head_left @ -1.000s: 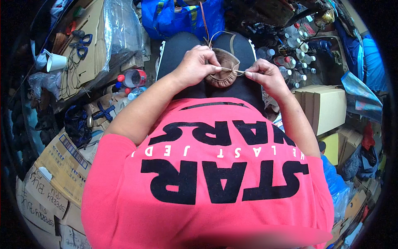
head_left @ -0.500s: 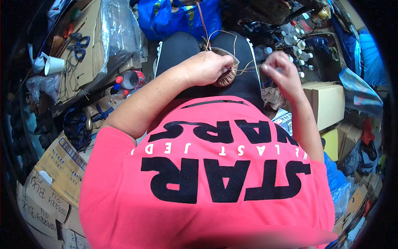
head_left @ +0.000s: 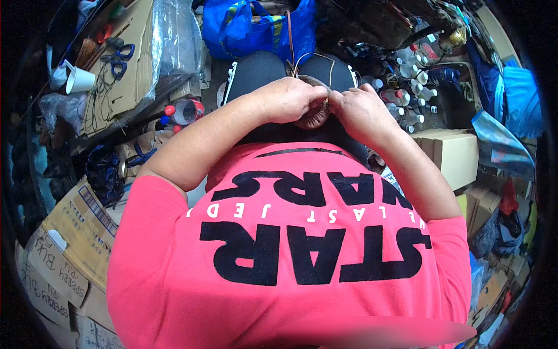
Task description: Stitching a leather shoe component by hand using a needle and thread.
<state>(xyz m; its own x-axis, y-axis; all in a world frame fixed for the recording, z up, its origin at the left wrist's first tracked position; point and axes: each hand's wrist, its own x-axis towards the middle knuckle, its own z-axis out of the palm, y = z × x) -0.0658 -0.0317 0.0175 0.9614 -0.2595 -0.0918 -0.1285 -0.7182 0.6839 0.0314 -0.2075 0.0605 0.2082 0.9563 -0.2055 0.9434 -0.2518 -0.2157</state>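
A brown moccasin-style shoe (head_left: 313,120) with a pleated, stitched toe rests in my lap between my thighs. My left hand (head_left: 290,99) is closed on its left edge, thumb and fingers pinched together near the opening. Fingers drawn together, my right hand (head_left: 361,110) meets the shoe's right edge, almost touching the left fingertips. What lies between the right fingers is hidden. A thin tan thread (head_left: 332,63) loops up from the shoe above both hands. Behind it, a brown strap (head_left: 290,36) runs upward toward a blue bag.
The blue bag (head_left: 256,29) stands beyond my knees. Several plastic bottles (head_left: 410,72) cluster at right, near a cardboard box (head_left: 450,154). At left are cardboard sheets (head_left: 125,81), blue-handled scissors (head_left: 121,61), a white cup (head_left: 79,79) and a red-capped bottle (head_left: 187,110).
My right hand has moved left, from out beside my thigh with thread stretched to it, in to the shoe's edge. My left hand keeps its hold. The view has shifted slightly.
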